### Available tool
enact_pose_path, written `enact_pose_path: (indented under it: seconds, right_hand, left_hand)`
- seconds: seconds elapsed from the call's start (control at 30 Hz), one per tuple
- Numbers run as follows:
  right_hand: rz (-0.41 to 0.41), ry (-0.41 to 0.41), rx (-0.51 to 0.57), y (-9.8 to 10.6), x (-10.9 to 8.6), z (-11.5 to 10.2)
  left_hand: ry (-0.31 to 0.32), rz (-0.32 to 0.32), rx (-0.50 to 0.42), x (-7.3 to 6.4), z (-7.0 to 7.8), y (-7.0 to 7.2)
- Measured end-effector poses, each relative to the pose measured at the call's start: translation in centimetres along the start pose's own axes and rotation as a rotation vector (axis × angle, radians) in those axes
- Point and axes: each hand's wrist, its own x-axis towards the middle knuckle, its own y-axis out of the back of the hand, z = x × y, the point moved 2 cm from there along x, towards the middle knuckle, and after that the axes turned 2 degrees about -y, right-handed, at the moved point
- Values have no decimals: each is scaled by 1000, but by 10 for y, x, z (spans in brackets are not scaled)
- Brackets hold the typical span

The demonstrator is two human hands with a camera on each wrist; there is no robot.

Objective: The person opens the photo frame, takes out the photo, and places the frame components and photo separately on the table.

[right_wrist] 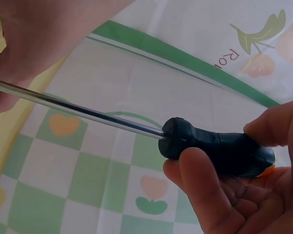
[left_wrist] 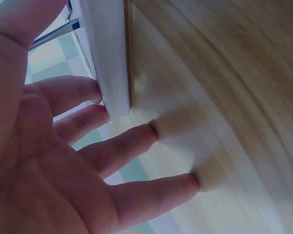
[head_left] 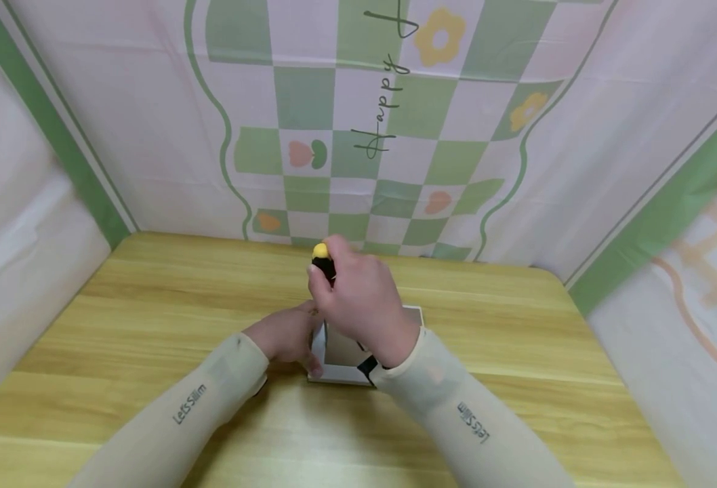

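"How does the left forearm (head_left: 175, 413) lie?"
"In the head view it enters from half past seven, slanting toward half past one; the right forearm (head_left: 480, 413) enters from five, slanting toward half past ten."
"And the left hand (head_left: 282, 335)?"
"Loosely spread: its fingers (left_wrist: 119, 148) run fairly straight toward two o'clock in the left wrist view."
"The right hand (head_left: 364, 295)?"
"Curled into a grip, at two o'clock from the left one, its thumb (head_left: 320, 286) angled toward eleven."
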Motion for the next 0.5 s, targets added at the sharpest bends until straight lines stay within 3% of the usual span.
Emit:
enact_pose_path:
  seconds: [0.2, 0.5]
  right_hand:
    - [-15, -14, 0, 0, 1, 1]
    - [-41, -73, 53, 7, -5, 11]
  left_hand:
    - [-8, 1, -3, -1, 1, 1]
    - [3, -40, 139, 1, 2, -1]
